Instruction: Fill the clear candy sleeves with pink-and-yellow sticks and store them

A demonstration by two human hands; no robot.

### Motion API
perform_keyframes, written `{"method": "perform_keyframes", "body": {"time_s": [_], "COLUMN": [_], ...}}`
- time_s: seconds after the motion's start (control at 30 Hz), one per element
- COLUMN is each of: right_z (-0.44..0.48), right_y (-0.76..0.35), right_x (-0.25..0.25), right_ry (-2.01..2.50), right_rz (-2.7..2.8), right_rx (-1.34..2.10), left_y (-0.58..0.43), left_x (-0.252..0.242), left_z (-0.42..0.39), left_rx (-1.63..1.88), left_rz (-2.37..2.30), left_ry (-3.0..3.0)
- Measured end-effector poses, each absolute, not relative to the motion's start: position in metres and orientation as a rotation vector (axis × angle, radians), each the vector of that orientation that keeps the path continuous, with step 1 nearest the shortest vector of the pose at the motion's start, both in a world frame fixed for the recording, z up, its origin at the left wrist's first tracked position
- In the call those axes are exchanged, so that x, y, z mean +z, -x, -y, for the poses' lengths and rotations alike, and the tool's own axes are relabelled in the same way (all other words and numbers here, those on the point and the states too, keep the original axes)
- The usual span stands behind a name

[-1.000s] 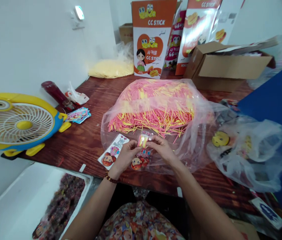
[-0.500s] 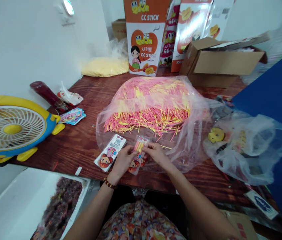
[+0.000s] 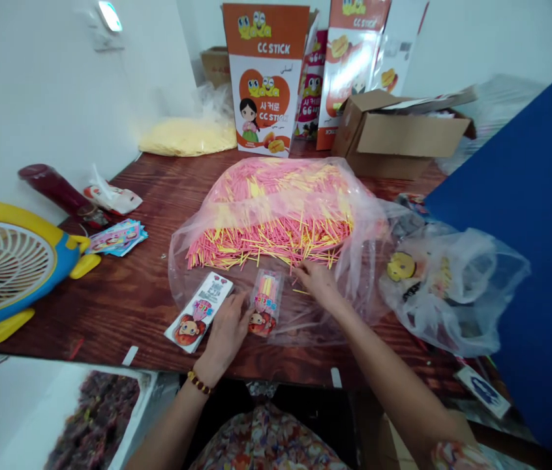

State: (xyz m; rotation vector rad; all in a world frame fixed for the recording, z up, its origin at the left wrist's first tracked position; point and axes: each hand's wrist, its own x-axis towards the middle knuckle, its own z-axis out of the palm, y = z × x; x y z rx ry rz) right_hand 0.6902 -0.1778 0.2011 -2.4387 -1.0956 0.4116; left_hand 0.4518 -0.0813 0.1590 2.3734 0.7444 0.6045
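Note:
My left hand point(image 3: 228, 328) rests on the table with its fingers loosely apart, holding nothing. It lies between a stack of printed cards point(image 3: 199, 312) and a clear packet point(image 3: 265, 303) with a cartoon card and several pink and yellow sticks inside. The thumb is close to the packet's edge; whether it touches is unclear. My right hand point(image 3: 319, 283) is at the front of a large pile of thin pink and yellow sticks point(image 3: 276, 228) in an open clear plastic bag point(image 3: 181, 251). Its fingertips are pinched together; what they hold is too small to make out.
A yellow-and-blue fan point(image 3: 6, 267), a dark red bottle point(image 3: 55, 189), tissues point(image 3: 114, 198) and blue packets point(image 3: 117, 237) are at left. Behind stand printed cartons point(image 3: 266, 85) and an open cardboard box point(image 3: 398, 137). A plastic bag point(image 3: 457, 287) and a blue panel point(image 3: 525, 248) border the right.
Both hands have let go of the packet, which now lies on the table. My right hand has moved away toward the stick pile. The camera view has shifted slightly.

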Motion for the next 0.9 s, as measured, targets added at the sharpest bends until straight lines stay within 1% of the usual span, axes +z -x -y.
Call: {"method": "perform_keyframes", "body": {"time_s": [0.13,0.27,0.47,0.7,0.9], "right_z": [0.17,0.142,0.126,0.125,0.14], "right_y": [-0.716,-0.717,-0.71,-0.709,-0.728], "right_x": [0.213,0.213,0.206,0.194,0.184], "right_ry": [2.6,2.723,2.847,2.804,2.695], "right_rz": [1.234,1.474,1.475,1.477,1.359], "right_rx": [0.18,0.119,0.131,0.123,0.228], "left_y": [-0.451,-0.455,-0.442,-0.431,-0.415], "left_x": [0.165,0.166,0.175,0.186,0.186], "left_z": [0.08,0.083,0.079,0.047,0.023], "left_rx": [0.604,0.552,0.565,0.65,0.665], "left_rz": [-0.771,-0.71,-0.774,-0.886,-0.953], "left_ry": [-2.302,-2.235,-2.222,-2.254,-2.352]}}
